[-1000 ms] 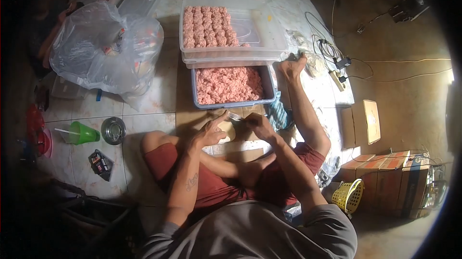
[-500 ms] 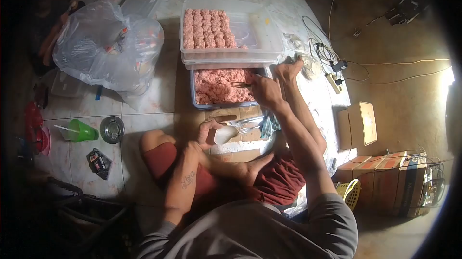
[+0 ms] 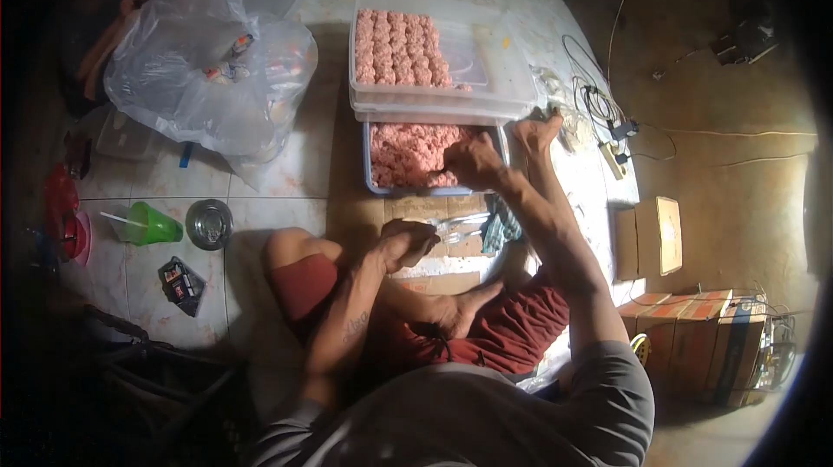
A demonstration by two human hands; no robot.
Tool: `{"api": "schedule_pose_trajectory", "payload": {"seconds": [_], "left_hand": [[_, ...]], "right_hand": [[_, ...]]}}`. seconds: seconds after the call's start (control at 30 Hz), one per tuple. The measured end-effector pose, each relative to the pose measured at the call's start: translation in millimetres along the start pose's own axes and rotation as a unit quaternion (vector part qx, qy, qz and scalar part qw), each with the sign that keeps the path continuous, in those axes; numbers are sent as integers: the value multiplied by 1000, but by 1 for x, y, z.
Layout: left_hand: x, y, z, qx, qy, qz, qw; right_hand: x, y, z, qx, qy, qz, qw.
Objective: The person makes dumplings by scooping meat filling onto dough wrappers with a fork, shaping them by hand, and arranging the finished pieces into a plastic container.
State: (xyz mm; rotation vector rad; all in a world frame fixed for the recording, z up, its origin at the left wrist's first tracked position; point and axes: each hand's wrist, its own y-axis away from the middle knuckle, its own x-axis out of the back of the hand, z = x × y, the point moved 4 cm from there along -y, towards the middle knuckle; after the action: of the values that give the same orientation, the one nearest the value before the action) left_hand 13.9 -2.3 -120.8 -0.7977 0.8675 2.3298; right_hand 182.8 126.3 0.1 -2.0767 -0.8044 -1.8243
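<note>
My right hand (image 3: 475,161) is closed around a fork (image 3: 436,175), its tines down in pink minced meat (image 3: 399,153). The meat fills a blue-rimmed tub (image 3: 369,176). Below the tub, my left hand (image 3: 408,244) is curled, palm turned down; the small white bowl seen in it earlier is mostly hidden now. Several metal forks (image 3: 460,229) lie just right of that hand on cardboard, beside a checked cloth (image 3: 501,226). Behind the tub, stacked clear plastic containers (image 3: 495,76) carry rows of meatballs (image 3: 399,49) on their left part.
At left lie a large clear plastic bag (image 3: 173,94), a green cup (image 3: 156,224), a glass ashtray (image 3: 209,224) and a small dark tray (image 3: 181,285). On the right are a power strip (image 3: 613,161) with cables and cardboard boxes (image 3: 685,328). My bare foot (image 3: 538,133) is beside the tub.
My right hand has lowered the fork into the meat, toward the front of the tub. My left hand has turned over, taking the white bowl out of sight. The view has shifted slightly.
</note>
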Motion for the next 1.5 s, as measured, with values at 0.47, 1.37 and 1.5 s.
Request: {"api": "schedule_pose_trajectory", "payload": {"seconds": [0.47, 1.37, 1.5], "left_hand": [[11, 1, 7, -51, 37, 71, 995], [-26, 36, 85, -244, 398, 39, 884], [-45, 37, 84, -195, 316, -1, 928]], "right_hand": [[35, 47, -15, -75, -317, 102, 940], [31, 149, -116, -36, -208, 193, 958], [28, 140, -105, -10, -272, 224, 936]]}}
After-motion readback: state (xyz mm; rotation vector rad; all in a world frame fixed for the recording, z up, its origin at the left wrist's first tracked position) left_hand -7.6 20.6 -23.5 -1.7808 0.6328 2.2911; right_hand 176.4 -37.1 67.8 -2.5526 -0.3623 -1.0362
